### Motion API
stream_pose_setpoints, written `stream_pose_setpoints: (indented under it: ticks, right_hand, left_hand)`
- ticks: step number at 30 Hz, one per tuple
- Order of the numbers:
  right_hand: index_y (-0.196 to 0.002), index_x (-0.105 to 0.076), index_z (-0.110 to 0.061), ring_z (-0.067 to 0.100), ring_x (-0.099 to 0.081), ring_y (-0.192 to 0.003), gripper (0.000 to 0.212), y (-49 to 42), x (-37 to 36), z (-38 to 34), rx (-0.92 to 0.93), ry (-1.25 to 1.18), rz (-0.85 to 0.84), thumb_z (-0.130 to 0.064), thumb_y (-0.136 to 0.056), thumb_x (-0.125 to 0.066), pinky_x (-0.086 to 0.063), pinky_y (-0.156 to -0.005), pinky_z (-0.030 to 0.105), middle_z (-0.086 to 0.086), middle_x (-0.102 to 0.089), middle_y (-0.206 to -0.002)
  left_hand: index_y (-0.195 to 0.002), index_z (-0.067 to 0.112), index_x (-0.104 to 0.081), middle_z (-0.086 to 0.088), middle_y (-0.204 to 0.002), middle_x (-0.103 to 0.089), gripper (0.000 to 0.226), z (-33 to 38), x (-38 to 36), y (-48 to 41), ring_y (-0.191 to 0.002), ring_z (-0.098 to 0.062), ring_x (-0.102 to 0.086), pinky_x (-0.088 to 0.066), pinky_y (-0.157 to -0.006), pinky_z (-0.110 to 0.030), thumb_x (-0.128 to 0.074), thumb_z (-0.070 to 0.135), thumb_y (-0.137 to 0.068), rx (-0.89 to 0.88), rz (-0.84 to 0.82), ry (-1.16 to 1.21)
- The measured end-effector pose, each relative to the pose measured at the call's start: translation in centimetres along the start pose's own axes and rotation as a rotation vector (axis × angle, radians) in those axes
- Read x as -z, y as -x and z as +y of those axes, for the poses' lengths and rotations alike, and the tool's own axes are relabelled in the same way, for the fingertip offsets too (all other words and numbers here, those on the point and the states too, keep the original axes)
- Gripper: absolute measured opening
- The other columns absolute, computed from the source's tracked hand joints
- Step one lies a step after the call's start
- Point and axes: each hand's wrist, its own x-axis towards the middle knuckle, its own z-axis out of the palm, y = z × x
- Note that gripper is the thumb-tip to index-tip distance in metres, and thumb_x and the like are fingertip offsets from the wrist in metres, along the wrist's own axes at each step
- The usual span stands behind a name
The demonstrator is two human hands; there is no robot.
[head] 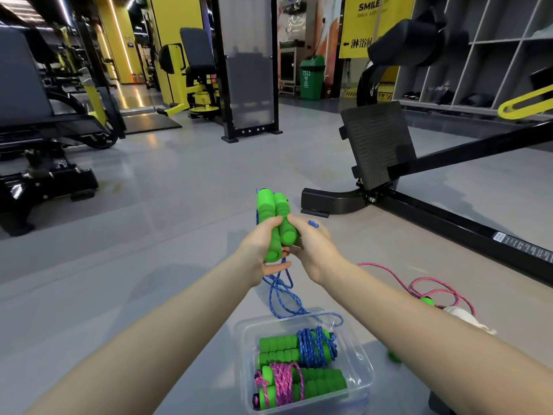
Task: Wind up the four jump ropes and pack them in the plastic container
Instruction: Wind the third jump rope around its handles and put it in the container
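My left hand grips two green foam handles held side by side, upright above the floor. My right hand holds them from the right side, with the blue rope end at its knuckles. The blue rope hangs loose from the handles down to the floor. The clear plastic container sits below, holding a wound blue jump rope and a wound pink jump rope. A loose pink rope lies on the floor at the right.
A black bench frame with a footplate stands ahead on the right. Gym machines stand at the left and back. A white object lies by the pink rope. Grey floor spreads ahead.
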Motion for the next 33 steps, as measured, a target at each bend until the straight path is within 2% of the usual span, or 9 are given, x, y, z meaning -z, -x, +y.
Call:
stream_pose_setpoints:
  ticks: [4, 7, 9, 11, 16, 23, 27, 30, 33]
  right_hand:
    - [-0.095, -0.043, -0.014, 0.018, -0.059, -0.06, 0.026, 0.4, 0.0, 0.0, 0.1, 0.136, 0.058, -0.01, -0.083, -0.066, -0.053, -0.062, 0.033, 0.007, -0.06, -0.079]
    - [-0.091, -0.038, -0.02, 0.029, -0.064, -0.073, 0.037, 0.7, -0.1, 0.6, 0.198, 0.326, 0.065, -0.008, -0.077, -0.071, -0.055, -0.064, 0.036, 0.017, -0.06, -0.1]
    - [-0.087, -0.038, -0.024, 0.032, -0.062, -0.084, 0.038, 0.8, -0.1, 1.0, 0.301, 0.414, 0.048, -0.006, -0.075, -0.07, -0.051, -0.056, 0.029, 0.022, -0.053, -0.111]
    - [-0.081, -0.038, -0.028, 0.032, -0.059, -0.092, 0.038, 0.8, -0.1, 1.0, 0.386, 0.491, 0.061, -0.006, -0.074, -0.068, -0.048, -0.06, 0.028, 0.021, -0.05, -0.112]
    - [-0.075, -0.042, -0.026, 0.035, -0.06, -0.094, 0.034, 1.6, -0.3, 0.4, 0.394, 0.445, 0.109, -0.031, -0.059, -0.073, -0.053, -0.077, 0.046, 0.022, -0.056, -0.105]
    - [-0.072, -0.041, -0.017, 0.015, -0.045, -0.067, 0.028, 1.9, -0.3, 0.3, 0.417, 0.378, 0.04, -0.013, -0.08, -0.068, -0.041, -0.063, 0.028, 0.001, -0.045, -0.072]
    - [-0.081, -0.051, -0.012, 0.012, -0.048, -0.069, 0.008, 2.4, -0.1, -0.1, 0.363, 0.369, -0.081, -0.007, -0.088, -0.051, -0.042, -0.061, 0.021, -0.001, -0.05, -0.073]
    - [-0.093, -0.057, -0.01, 0.006, -0.053, -0.071, 0.012, 2.4, 0.2, -0.2, 0.352, 0.428, -0.178, -0.003, -0.088, -0.048, -0.045, -0.061, 0.011, -0.003, -0.056, -0.078]
    - [-0.101, -0.06, -0.009, 0.003, -0.055, -0.084, 0.014, 2.1, 0.9, -0.9, 0.388, 0.595, -0.258, -0.006, -0.088, -0.055, -0.044, -0.075, 0.012, -0.003, -0.059, -0.09]
  left_hand:
    - [-0.113, 0.021, -0.059, -0.003, -0.109, -0.064, 0.032, -0.4, 0.2, -0.5, -0.1, -0.02, -0.062, -0.055, -0.065, -0.033, -0.057, 0.043, -0.09, -0.021, 0.047, -0.034]
    - [-0.118, 0.017, -0.06, -0.006, -0.117, -0.064, 0.043, -0.5, 0.2, -1.0, -0.104, -0.023, -0.063, -0.054, -0.063, -0.033, -0.059, 0.047, -0.086, -0.039, 0.096, 0.0]
    - [-0.119, 0.017, -0.06, -0.006, -0.118, -0.065, 0.043, -0.5, 0.1, -1.0, -0.102, -0.023, -0.064, -0.056, -0.071, -0.036, -0.058, 0.046, -0.088, -0.049, 0.073, 0.03]
    - [-0.119, 0.018, -0.061, -0.005, -0.114, -0.067, 0.038, -0.5, 0.0, -1.0, -0.095, -0.021, -0.066, -0.056, -0.077, -0.037, -0.056, 0.043, -0.091, -0.063, 0.055, 0.051]
    - [-0.117, 0.014, -0.061, -0.007, -0.105, -0.07, 0.035, -0.6, -0.1, -0.9, -0.082, -0.018, -0.068, -0.055, -0.065, -0.033, -0.053, 0.04, -0.094, -0.069, 0.005, 0.131]
    - [-0.109, 0.02, -0.063, -0.001, -0.092, -0.072, 0.025, -0.5, -0.3, -0.5, -0.076, -0.014, -0.068, -0.053, -0.062, -0.032, -0.054, 0.038, -0.094, -0.097, -0.024, 0.18]
    - [-0.107, 0.02, -0.062, -0.002, -0.094, -0.071, 0.022, -0.2, 0.6, -0.7, -0.08, -0.019, -0.068, -0.055, -0.075, -0.037, -0.058, 0.036, -0.093, -0.089, -0.033, 0.192]
    - [-0.1, 0.019, -0.059, -0.004, -0.09, -0.067, 0.014, 0.2, 1.4, -0.5, -0.078, -0.02, -0.066, -0.055, -0.068, -0.033, -0.058, 0.031, -0.093, -0.089, -0.021, 0.177]
    - [-0.103, 0.014, -0.057, -0.007, -0.093, -0.067, 0.012, 0.8, 2.2, -0.6, -0.078, -0.02, -0.066, -0.058, -0.061, -0.033, -0.058, 0.022, -0.094, -0.104, -0.02, 0.165]
